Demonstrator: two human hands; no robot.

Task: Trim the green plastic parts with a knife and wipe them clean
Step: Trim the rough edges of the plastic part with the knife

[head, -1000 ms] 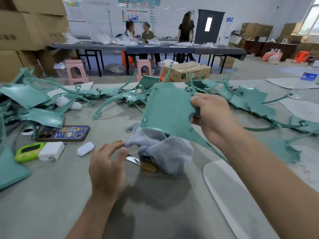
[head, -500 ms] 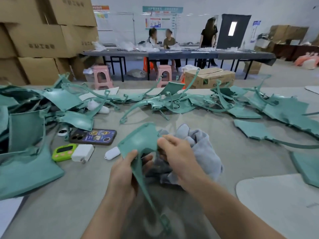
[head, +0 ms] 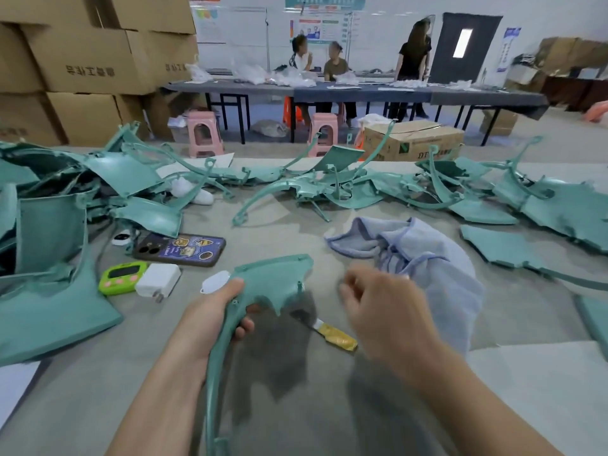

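Observation:
My left hand (head: 214, 319) grips a green plastic part (head: 273, 278) by its narrow neck; the part's long curved arm runs down toward me. My right hand (head: 378, 301) hovers blurred just right of the part, fingers loosely curled, holding nothing. A knife (head: 325, 329) with a yellow handle lies flat on the table between my hands, its blade partly under the part. A pale blue-grey cloth (head: 424, 255) is bunched on the table behind my right hand.
More green parts are heaped at the left (head: 52, 225), along the table's back (head: 329, 189) and at the right (head: 559, 209). A phone (head: 181, 250), a green timer (head: 120, 278), a white charger (head: 158, 284) and a small white case (head: 212, 281) lie left of my hand.
My right hand let go of the green part and the cloth and drew back to the right. The left hand now holds the part alone, and the knife shows on the table.

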